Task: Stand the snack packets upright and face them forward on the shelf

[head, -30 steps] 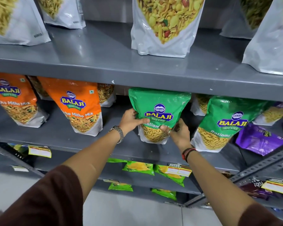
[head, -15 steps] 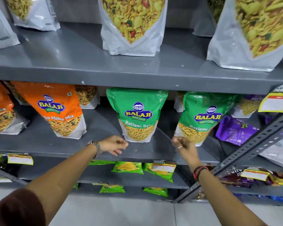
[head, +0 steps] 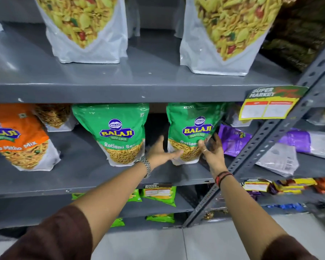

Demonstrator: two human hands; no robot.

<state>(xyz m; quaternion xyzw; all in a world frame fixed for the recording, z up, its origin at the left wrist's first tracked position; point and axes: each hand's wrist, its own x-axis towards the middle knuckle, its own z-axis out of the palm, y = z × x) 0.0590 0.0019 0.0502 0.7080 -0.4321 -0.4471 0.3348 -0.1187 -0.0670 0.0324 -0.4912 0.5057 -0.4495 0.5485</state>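
Two green Balaji Ratlami Sev packets stand on the grey middle shelf [head: 86, 171]. The left green packet [head: 114, 132] stands upright, label forward, untouched. The right green packet [head: 191, 128] leans a little to the right, and both hands hold its lower part. My left hand [head: 160, 152] presses its lower left edge with spread fingers. My right hand [head: 212, 149] grips its lower right corner. An orange Balaji Mitha Mix packet [head: 17, 136] stands tilted at the far left. A purple packet [head: 233, 139] lies flat just right of my right hand.
A slanted perforated steel upright [head: 281, 132] crosses close to my right arm, with a yellow price tag [head: 268, 106] on the shelf edge above. Large white mixture pouches [head: 84, 30] stand on the upper shelf. More purple and white packets [head: 296, 145] lie flat at right. Green packets [head: 159, 194] fill lower shelves.
Both hands let go of the left green packet, dropped to the shelf edge, then moved right and took hold of the right green packet. The camera also swung right.
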